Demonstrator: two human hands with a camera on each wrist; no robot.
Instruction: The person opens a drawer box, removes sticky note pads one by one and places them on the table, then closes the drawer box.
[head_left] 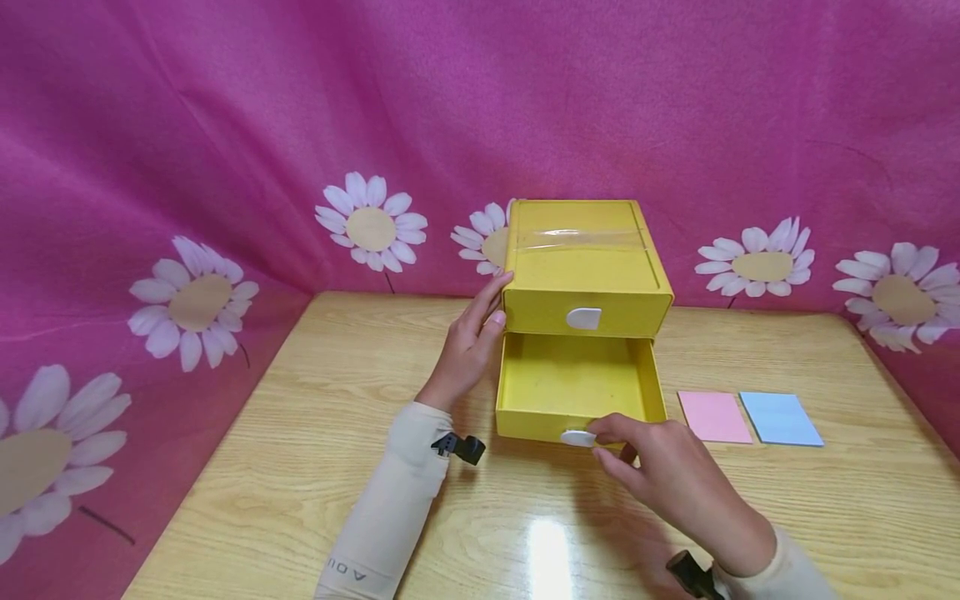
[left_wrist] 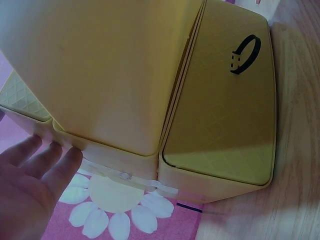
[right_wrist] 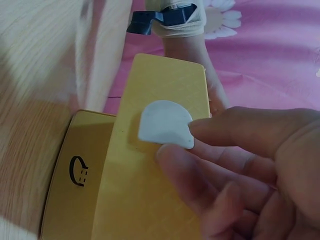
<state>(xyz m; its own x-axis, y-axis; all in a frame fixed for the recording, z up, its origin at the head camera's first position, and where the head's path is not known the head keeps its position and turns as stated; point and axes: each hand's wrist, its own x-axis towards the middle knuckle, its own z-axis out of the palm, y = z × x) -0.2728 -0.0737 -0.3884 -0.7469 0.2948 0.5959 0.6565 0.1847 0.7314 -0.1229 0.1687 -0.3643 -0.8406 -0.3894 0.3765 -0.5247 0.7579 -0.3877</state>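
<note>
A yellow two-tier drawer box (head_left: 588, 267) stands on the table, with its lower drawer (head_left: 573, 383) pulled out and nothing inside it. My left hand (head_left: 467, 346) rests its fairly straight fingers against the box's left side, near the upper drawer's front corner. At the lower drawer's front, my right hand (head_left: 667, 467) pinches the edge of the white rounded handle (right_wrist: 166, 124) between thumb and finger. The upper drawer is closed and carries a similar white handle (head_left: 583, 318). From the left wrist view, the left fingers (left_wrist: 62, 165) are seen touching the yellow box.
Right of the box lie a pink sticky-note pad (head_left: 715, 417) and a blue pad (head_left: 781, 418), side by side on the wooden table (head_left: 300, 467). A magenta cloth (head_left: 480, 100) with white daisies hangs close behind the box. Clear tape (head_left: 577, 238) crosses the box top.
</note>
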